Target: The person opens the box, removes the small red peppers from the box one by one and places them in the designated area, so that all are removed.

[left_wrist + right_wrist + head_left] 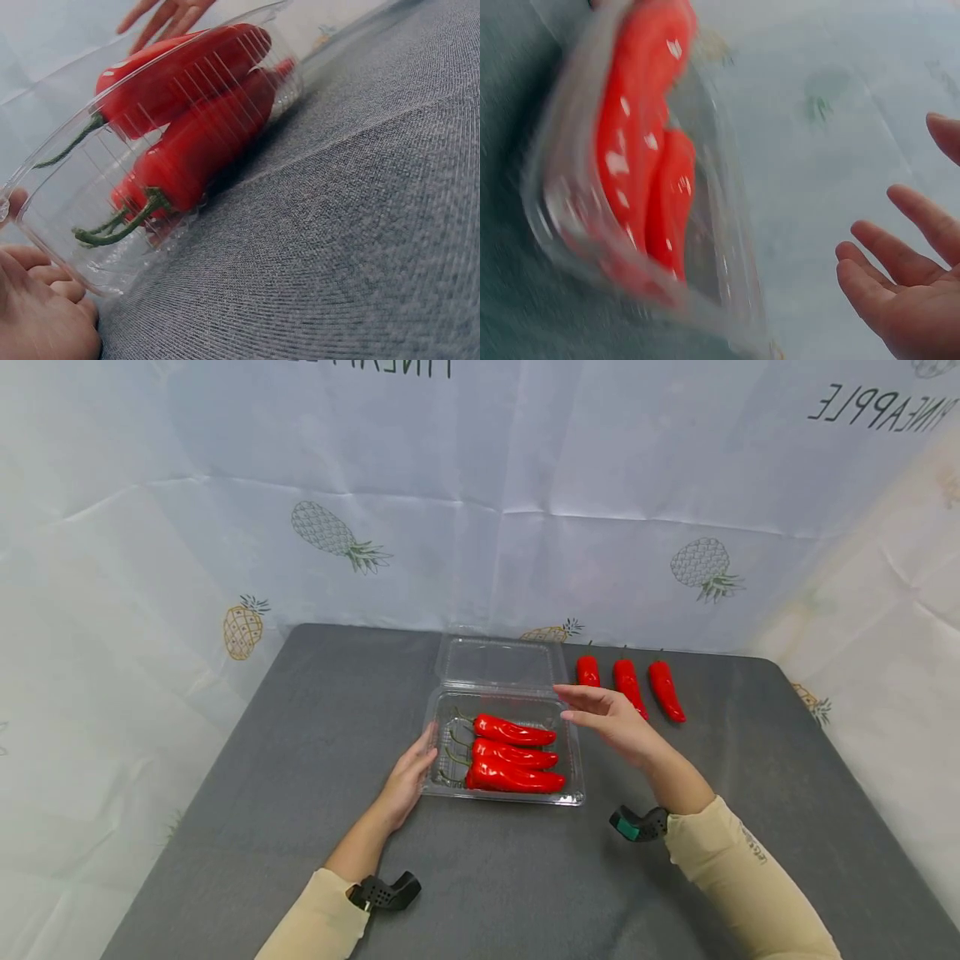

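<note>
A clear plastic container (504, 799) sits on the table with its lid (502, 662) folded back. Inside it lie several glossy red peppers (516, 777) with green stems, side by side, stems towards the left. My left hand (405, 777) holds the container's left side, the thumb at the rim and the other fingers along the outer wall. Over the right rim hovers my right hand (611, 720), its fingers extended and nothing in them. In the right wrist view the fingers (900, 255) are spread apart from the container.
Three more red peppers (666, 692) lie at the back right of the grey table (315, 710), partly behind my right hand. A white cloth (480, 552) with pineapple prints hangs behind the table.
</note>
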The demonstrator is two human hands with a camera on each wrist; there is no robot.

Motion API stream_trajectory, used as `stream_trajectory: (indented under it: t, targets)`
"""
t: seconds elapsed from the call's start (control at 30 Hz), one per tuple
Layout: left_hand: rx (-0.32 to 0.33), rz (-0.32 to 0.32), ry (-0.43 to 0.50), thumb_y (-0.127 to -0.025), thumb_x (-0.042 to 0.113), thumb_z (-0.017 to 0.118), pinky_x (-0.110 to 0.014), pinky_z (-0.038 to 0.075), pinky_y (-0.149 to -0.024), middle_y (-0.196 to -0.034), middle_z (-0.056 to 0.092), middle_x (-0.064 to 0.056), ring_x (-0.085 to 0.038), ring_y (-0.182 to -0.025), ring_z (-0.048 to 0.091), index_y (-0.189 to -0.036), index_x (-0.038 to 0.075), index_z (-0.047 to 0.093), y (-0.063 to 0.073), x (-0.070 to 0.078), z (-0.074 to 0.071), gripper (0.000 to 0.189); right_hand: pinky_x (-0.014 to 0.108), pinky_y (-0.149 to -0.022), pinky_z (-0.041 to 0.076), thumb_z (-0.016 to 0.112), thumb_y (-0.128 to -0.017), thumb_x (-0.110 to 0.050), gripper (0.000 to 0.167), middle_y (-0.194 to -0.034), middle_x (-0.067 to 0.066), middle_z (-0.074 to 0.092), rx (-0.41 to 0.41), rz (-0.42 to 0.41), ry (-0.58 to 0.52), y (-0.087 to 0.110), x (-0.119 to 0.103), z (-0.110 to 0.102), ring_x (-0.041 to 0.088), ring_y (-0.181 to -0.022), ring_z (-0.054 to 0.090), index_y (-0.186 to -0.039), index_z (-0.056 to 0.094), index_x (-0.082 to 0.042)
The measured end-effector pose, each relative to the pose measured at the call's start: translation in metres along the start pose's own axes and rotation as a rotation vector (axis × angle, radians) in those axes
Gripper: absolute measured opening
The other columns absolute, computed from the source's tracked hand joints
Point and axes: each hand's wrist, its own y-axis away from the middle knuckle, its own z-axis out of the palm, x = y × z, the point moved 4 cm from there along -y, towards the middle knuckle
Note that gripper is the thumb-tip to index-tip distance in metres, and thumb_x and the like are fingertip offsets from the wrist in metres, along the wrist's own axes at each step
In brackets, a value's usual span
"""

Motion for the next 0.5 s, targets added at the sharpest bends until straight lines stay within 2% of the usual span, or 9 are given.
stream_trajectory:
  t: [0.1,0.2,0.37,0.5]
  targets:
    - [0.007,-0.007,0.0,-0.102,0.019,0.032,-0.047,-0.004,-0.117,-0.158,-0.001,-0.012,-0.026,-0.145,-0.008,-0.149,0.0,0.001,0.0,0.0,0.0,0.06,0.049,-0.108,0.035,0.062,-0.089,-0.017,0.054,-0.146,0.018,0.039,-0.046,-0.02,0.007,0.002,-0.003,0.013,0.028,-0.131,0.041,-0.138,0.043,-0.002]
    - [0.008,-0.01,-0.004,-0.102,0.019,0.032,-0.047,-0.004,-0.117,-0.158,-0.001,-0.012,-0.026,-0.145,-0.009,-0.149,0.0,0.001,0.001,0.001,0.0,0.06,0.044,-0.106,0.038,0.062,-0.089,-0.016,0.054,-0.144,0.015,0.041,-0.077,-0.015,-0.006,0.004,-0.004,0.023,0.029,-0.129,0.044,-0.137,0.044,-0.002]
    - [0.01,-0.012,-0.008,-0.102,0.02,0.032,-0.047,-0.003,-0.117,-0.158,-0.001,-0.011,-0.025,-0.145,-0.008,-0.149,0.001,0.001,0.0,0.001,0.001,0.06,0.04,-0.103,0.042,0.063,-0.088,-0.016,0.054,-0.144,0.017,0.041,-0.134,0.001,-0.029,0.004,-0.002,0.037,0.037,-0.135,0.035,-0.137,0.044,-0.002]
    - [0.019,-0.015,-0.011,-0.101,0.021,0.033,-0.045,-0.002,-0.118,-0.158,0.001,-0.01,-0.023,-0.146,-0.007,-0.149,0.002,0.002,0.0,0.001,0.0,0.06,0.048,-0.101,0.043,0.062,-0.089,-0.016,0.055,-0.145,0.022,0.038,-0.198,-0.001,-0.054,0.003,0.0,0.048,0.039,-0.137,0.031,-0.137,0.043,0.0]
